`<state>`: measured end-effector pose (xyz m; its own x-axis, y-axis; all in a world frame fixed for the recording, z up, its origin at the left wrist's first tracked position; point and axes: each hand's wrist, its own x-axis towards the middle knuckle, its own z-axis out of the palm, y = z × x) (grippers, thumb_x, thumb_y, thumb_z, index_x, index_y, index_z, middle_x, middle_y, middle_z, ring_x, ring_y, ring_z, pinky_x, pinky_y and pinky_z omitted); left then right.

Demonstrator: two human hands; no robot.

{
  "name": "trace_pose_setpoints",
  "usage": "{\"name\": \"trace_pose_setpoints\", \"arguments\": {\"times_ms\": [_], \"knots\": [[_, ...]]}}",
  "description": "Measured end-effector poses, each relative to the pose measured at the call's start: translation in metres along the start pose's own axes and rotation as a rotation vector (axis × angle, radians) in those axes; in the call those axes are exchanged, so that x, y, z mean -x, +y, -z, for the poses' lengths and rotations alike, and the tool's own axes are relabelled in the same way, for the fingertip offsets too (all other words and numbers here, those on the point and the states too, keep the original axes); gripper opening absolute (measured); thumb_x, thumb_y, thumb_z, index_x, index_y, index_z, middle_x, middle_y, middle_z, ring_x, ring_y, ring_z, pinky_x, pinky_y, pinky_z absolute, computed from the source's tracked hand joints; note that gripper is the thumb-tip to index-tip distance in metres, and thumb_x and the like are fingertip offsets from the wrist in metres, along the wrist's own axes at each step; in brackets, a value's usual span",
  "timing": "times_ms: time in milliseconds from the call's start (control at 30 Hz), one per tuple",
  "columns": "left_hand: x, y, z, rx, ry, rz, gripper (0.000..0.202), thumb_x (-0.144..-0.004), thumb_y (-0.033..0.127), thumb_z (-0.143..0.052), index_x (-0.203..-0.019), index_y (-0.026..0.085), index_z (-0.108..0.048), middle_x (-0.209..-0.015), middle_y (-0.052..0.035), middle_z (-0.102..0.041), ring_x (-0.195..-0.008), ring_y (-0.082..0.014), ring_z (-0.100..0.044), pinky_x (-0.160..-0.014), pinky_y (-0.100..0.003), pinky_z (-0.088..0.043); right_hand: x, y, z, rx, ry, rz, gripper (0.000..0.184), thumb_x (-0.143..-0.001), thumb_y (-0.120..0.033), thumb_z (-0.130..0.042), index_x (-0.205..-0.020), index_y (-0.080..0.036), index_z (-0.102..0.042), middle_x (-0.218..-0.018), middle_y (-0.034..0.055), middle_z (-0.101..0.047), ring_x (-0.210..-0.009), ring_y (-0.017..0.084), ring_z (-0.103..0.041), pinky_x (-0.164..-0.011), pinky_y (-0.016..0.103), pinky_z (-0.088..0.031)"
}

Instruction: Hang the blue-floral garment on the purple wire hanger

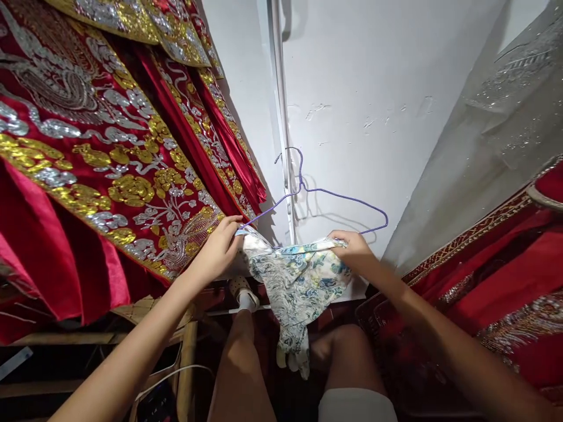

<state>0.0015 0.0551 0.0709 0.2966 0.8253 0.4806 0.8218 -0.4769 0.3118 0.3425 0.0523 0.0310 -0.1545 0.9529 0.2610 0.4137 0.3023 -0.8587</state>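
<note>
Head view: left grip [223, 241] and right grip [353, 249] pinch floral cloth [303, 284] before chipped white wall [373, 76].

Bright light washes the white wall [373, 76] before me, throwing the purple hanger's [302, 185] soft shadow; sequined red cloth [132, 190] glints, while dimness surrounds my legs [241, 357].

Dk reddish flr [326, 320] w/ 1 beige clog [238, 285] on it
</note>
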Motion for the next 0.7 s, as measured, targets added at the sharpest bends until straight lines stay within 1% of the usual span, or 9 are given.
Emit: {"name": "trace_pose_setpoints", "arguments": {"times_ms": [133, 233, 333, 400, 500, 533, 600, 667, 700], "knots": [[-0.024, 0.017, 0.006, 0.014, -0.048, -0.116, 0.022, -0.094, 0.024, -0.041, -0.111, 0.019, -0.055, -0.13, -0.0174, -0.063, -0.121, -0.0285, -0.061, -0.105, -0.047, -0.049, 0.003, -0.004, -0.02, 0.018, 0.007, 0.054, 0.014, -0.081, -0.03, -0.057, -0.073, -0.019, -0.063, -0.066, -0.0022, -0.056, -0.066, 0.015, -0.047, -0.059, 0.025, -0.034], [-0.045, 0.033, -0.005, 0.055, -0.126, -0.157, 0.036, -0.09, 0.014, -0.041, -0.124, 0.018, -0.05, -0.114, -0.0133, -0.069, -0.107, -0.025, -0.066, -0.095, -0.041, -0.052, 0.01, -0.009, -0.034, 0.005, 0.066, 0.09, 0.024, -0.087, -0.034, -0.054, -0.068, -0.02, -0.058, -0.059, -0.0041, -0.044, -0.06, 0.013, -0.037, -0.057, 0.026, -0.03], [-0.056, 0.039, -0.019, 0.091, -0.074, -0.18, 0.037, -0.09, 0.009, -0.038, -0.124, 0.016, -0.051, -0.11, -0.0123, -0.069, -0.104, -0.0226, -0.065, -0.094, -0.037, -0.05, 0.026, -0.013, -0.031, 0.003, 0.069, 0.102, 0.016, -0.083, -0.028, -0.056, -0.088, -0.021, -0.07, -0.061, -0.0043, -0.048, -0.056, 0.014, -0.036, -0.055, 0.027, -0.032], [-0.059, 0.036, -0.023, 0.07, -0.039, -0.187, 0.03, -0.089, 0.009, -0.038, -0.113, 0.016, -0.055, -0.102, -0.0109, -0.068, -0.096, -0.0218, -0.064, -0.089, -0.035, -0.05, 0.039, -0.013, -0.016, -0.004, 0.119, 0.082, 0.053, -0.077, -0.02, -0.057, -0.129, -0.024, -0.065, -0.063, -0.0051, -0.053, -0.054, 0.014, -0.041, -0.054, 0.027, -0.034], [-0.059, 0.03, -0.016, -0.001, -0.017, -0.213, 0.019, -0.092, 0.013, -0.038, -0.095, 0.019, -0.055, -0.089, -0.0079, -0.062, -0.085, -0.0214, -0.057, -0.081, -0.034, -0.048, 0.046, -0.011, 0.017, -0.003, 0.365, 0.029, 0.1, -0.071, -0.015, -0.06, -0.164, -0.023, -0.024, -0.068, -0.005, -0.059, -0.052, 0.015, -0.046, -0.051, 0.027, -0.037], [-0.059, 0.028, -0.012, -0.021, -0.018, -0.228, 0.018, -0.093, 0.015, -0.038, -0.094, 0.019, -0.055, -0.089, -0.0078, -0.06, -0.084, -0.0216, -0.056, -0.081, -0.034, -0.047, 0.044, -0.011, 0.03, 0.017, 0.428, 0.005, 0.102, -0.07, -0.016, -0.062, -0.164, -0.021, -0.023, -0.071, -0.0036, -0.062, -0.052, 0.015, -0.047, -0.05, 0.027, -0.037], [-0.058, 0.024, -0.006, -0.019, -0.033, -0.252, 0.019, -0.096, 0.019, -0.038, -0.096, 0.019, -0.056, -0.096, -0.009, -0.06, -0.088, -0.0221, -0.056, -0.083, -0.035, -0.047, 0.035, -0.015, 0.054, 0.045, 0.427, -0.068, 0.084, -0.067, -0.02, -0.067, -0.149, -0.016, -0.051, -0.073, -0.0001, -0.065, -0.05, 0.013, -0.047, -0.048, 0.026, -0.037], [-0.054, 0.019, -0.003, 0.022, 0.0, -0.241, 0.02, -0.099, 0.023, -0.039, -0.103, 0.018, -0.059, -0.107, -0.0105, -0.06, -0.098, -0.0229, -0.058, -0.09, -0.036, -0.048, 0.025, -0.024, 0.072, -0.009, 0.213, -0.161, 0.04, -0.067, -0.028, -0.074, -0.105, -0.013, -0.076, -0.069, 0.0019, -0.065, -0.051, 0.012, -0.05, -0.046, 0.025, -0.037], [-0.051, 0.014, -0.003, 0.053, 0.05, -0.212, 0.021, -0.1, 0.026, -0.041, -0.107, 0.019, -0.059, -0.112, -0.0109, -0.06, -0.103, -0.0235, -0.058, -0.093, -0.036, -0.047, 0.021, -0.031, 0.078, -0.071, 0.048, -0.213, 0.026, -0.067, -0.035, -0.078, -0.083, -0.014, -0.075, -0.064, 0.0024, -0.064, -0.05, 0.013, -0.051, -0.046, 0.025, -0.037]]}}
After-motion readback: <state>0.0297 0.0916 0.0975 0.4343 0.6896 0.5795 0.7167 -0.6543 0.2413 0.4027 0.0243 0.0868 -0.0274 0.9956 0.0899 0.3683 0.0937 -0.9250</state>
